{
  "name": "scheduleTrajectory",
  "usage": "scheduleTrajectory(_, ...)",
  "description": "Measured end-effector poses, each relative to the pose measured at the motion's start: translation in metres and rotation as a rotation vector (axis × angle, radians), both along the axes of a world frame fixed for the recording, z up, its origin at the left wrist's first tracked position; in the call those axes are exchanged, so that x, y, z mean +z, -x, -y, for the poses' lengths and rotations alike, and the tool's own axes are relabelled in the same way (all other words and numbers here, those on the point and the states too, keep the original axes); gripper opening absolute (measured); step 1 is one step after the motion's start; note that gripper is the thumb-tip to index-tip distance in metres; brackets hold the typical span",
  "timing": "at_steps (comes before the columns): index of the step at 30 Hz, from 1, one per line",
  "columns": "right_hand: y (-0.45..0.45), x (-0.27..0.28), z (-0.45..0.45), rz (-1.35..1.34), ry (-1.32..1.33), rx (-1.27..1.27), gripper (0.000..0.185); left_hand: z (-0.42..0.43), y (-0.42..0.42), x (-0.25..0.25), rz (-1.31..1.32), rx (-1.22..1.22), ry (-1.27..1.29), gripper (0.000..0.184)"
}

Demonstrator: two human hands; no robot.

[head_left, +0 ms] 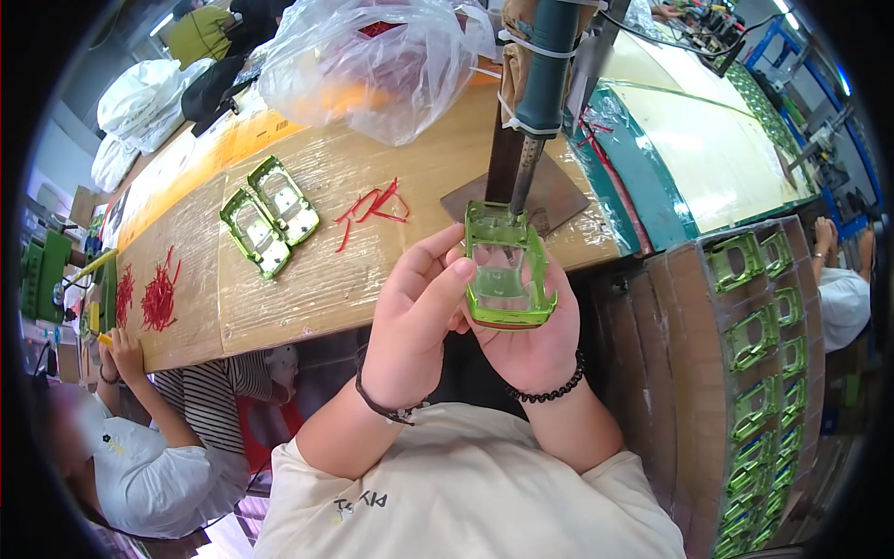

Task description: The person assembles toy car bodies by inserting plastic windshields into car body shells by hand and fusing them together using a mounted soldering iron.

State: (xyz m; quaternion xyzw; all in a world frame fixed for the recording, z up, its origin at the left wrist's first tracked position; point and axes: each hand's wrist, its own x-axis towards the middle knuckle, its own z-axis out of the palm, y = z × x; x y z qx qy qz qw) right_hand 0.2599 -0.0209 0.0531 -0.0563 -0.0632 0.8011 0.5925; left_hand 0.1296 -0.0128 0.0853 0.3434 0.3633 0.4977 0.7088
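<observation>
Both of my hands hold a shiny green plastic frame with a large opening, its near edge lined in red. My left hand pinches its left side between thumb and fingers. From below and the right, my right hand supports it, fingers partly hidden behind the frame. A fixed soldering iron with a dark teal handle and perforated metal barrel points down, its tip at the frame's upper right corner. I cannot tell whether they touch. Loose red wire pieces lie to the left on the cardboard-covered table.
Two green frames lie side by side on the table. Red wire piles are farther left, near a co-worker's hand. A clear plastic bag stands behind. At right, a cardboard rack carries several green frames.
</observation>
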Motion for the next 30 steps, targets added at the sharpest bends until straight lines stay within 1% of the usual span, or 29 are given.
scheduleTrajectory(3,-0.002,-0.004,0.000,0.049,-0.075,0.019,0.050,0.000,0.000,-0.003,-0.003,0.004,-0.003,0.057)
scheduleTrajectory(6,-0.001,-0.002,0.001,0.046,-0.053,0.017,0.050,0.000,0.002,-0.003,-0.006,-0.017,-0.004,0.058)
scheduleTrajectory(9,0.000,-0.003,0.003,0.023,0.039,-0.018,0.049,0.000,0.003,-0.008,-0.008,-0.049,0.022,0.059)
scheduleTrajectory(14,-0.009,-0.004,0.020,0.081,0.046,-0.036,0.047,0.008,-0.001,-0.017,-0.058,-0.129,0.016,0.059)
scheduleTrajectory(17,-0.016,-0.016,0.037,0.083,0.136,-0.072,0.045,0.026,-0.007,-0.028,-0.029,-0.203,-0.121,0.058)
scheduleTrajectory(18,-0.019,-0.025,0.043,0.124,0.153,-0.097,0.043,0.030,-0.005,-0.051,-0.103,-0.223,-0.215,0.058)
scheduleTrajectory(19,-0.021,-0.034,0.050,0.163,0.167,-0.124,0.042,0.032,-0.004,-0.061,-0.177,-0.236,-0.333,0.061)
scheduleTrajectory(20,-0.019,-0.038,0.057,0.234,0.141,-0.195,0.044,0.037,0.002,-0.062,-0.349,-0.263,-0.408,0.060)
scheduleTrajectory(21,-0.020,-0.041,0.061,0.267,0.123,-0.211,0.046,0.037,0.008,-0.055,-0.525,-0.278,-0.495,0.058)
scheduleTrajectory(23,-0.025,-0.042,0.068,0.274,0.194,-0.201,0.045,0.033,0.028,-0.056,-0.615,-0.333,-0.711,0.052)
scheduleTrajectory(25,-0.031,-0.040,0.067,0.318,0.200,-0.277,0.044,0.035,0.049,-0.042,-0.605,-0.381,-0.680,0.044)
scheduleTrajectory(27,-0.038,-0.041,0.061,0.428,0.072,-0.436,0.049,0.039,0.073,-0.032,-0.592,-0.324,-0.702,0.042)
scheduleTrajectory(29,-0.045,-0.033,0.052,0.533,-0.024,-0.551,0.056,0.039,0.099,-0.032,-0.606,-0.245,-0.756,0.040)
scheduleTrajectory(30,-0.049,-0.031,0.047,0.542,-0.069,-0.591,0.063,0.040,0.111,-0.034,-0.596,-0.175,-0.734,0.041)
